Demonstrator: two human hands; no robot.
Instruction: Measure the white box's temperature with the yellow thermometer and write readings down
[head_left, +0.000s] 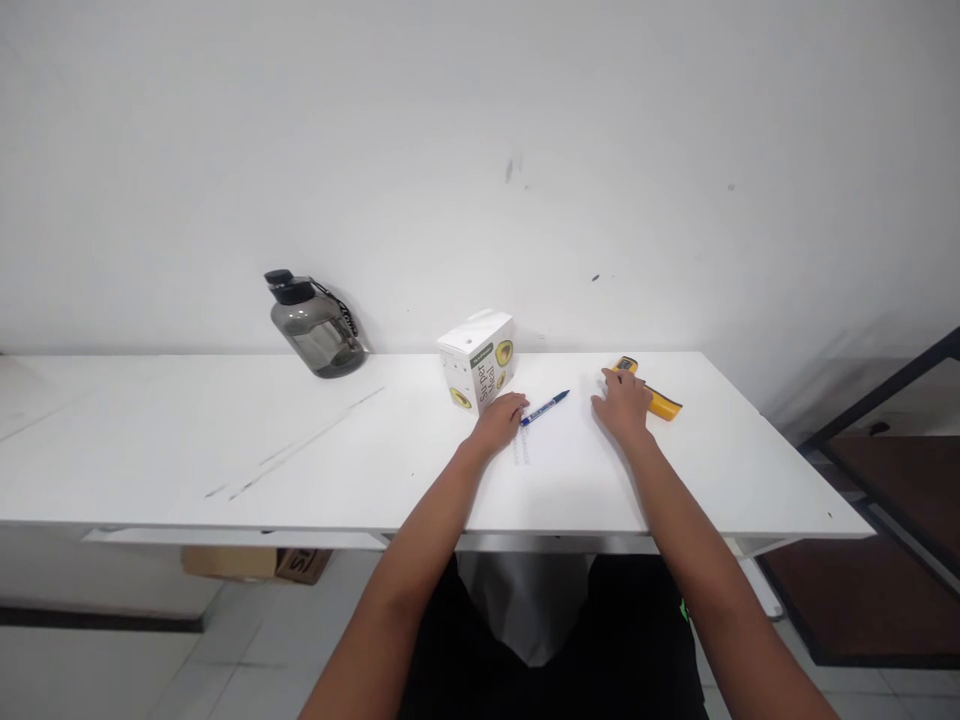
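Observation:
My left hand lies on the white table beside a carton printed with avocados and the words "Super Meal". Its fingers are stretched out, close to the end of a blue pen. The pen rests on a white sheet of paper with faint lines of writing near its left side. On the right, my right hand has its fingers apart and slightly bent. It partly covers a yellow and black infrared thermometer lying on the table; whether it touches the thermometer is unclear.
A grey translucent water bottle with a black lid stands toward the left, near the wall. The table ends at the right, beside a dark-framed rack. Below the table at left is a cardboard box.

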